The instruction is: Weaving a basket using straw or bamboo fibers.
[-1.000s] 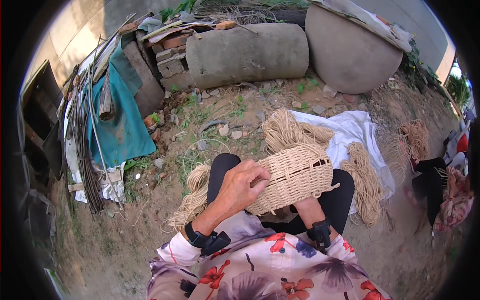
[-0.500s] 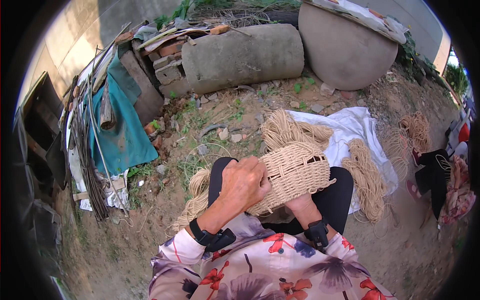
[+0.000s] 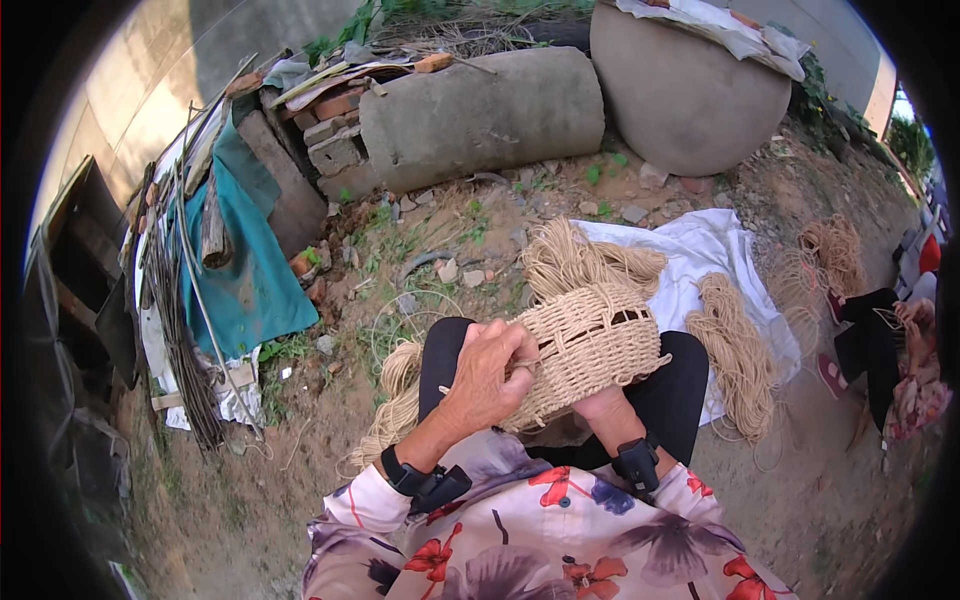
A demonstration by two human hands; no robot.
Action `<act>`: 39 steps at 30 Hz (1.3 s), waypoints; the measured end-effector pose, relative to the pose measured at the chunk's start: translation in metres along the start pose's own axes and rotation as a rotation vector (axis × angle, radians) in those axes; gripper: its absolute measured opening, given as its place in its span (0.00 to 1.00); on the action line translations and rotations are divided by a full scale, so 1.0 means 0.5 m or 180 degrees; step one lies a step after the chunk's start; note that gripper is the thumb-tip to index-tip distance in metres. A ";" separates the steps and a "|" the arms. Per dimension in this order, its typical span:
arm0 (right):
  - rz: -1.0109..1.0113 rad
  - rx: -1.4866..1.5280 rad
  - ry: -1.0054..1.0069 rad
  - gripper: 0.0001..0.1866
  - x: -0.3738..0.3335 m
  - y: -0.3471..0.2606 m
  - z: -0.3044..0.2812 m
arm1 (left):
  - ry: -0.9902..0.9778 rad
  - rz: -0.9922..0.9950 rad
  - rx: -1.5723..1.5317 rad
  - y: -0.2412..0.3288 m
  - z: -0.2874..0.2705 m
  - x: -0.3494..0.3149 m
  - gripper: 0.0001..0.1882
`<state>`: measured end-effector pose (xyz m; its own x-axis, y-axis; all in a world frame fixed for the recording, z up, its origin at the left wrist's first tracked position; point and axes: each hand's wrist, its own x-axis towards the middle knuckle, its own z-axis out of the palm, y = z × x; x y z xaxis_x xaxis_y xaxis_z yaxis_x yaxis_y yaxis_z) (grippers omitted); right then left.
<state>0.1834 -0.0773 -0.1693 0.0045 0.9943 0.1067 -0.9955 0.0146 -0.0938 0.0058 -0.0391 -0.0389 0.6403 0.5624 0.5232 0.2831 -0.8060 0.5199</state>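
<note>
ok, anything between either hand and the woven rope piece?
Nothing visible. The left hand is right at the left end of the woven rope piece; the right hand reaches under its near edge, fingers hidden. The rope bundle lies beyond it.

Rm abv basket (image 3: 598, 345), rope hank (image 3: 590, 260) just fwd

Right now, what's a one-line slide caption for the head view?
Left hand at the left end of a tan woven piece, right hand partly hidden by it, cord bundles nearby.
</note>
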 end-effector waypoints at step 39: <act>0.0662 -0.1067 0.0821 0.29 -0.018 0.054 -0.005 | 0.0084 -0.0745 -0.0169 -0.080 -0.038 -0.131 0.10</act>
<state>0.1570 -0.0857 -0.1755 -0.1260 0.9729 -0.1937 -0.8924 -0.1964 -0.4062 -0.0611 -0.0398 -0.0811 0.5426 0.7378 0.4014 0.3832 -0.6427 0.6633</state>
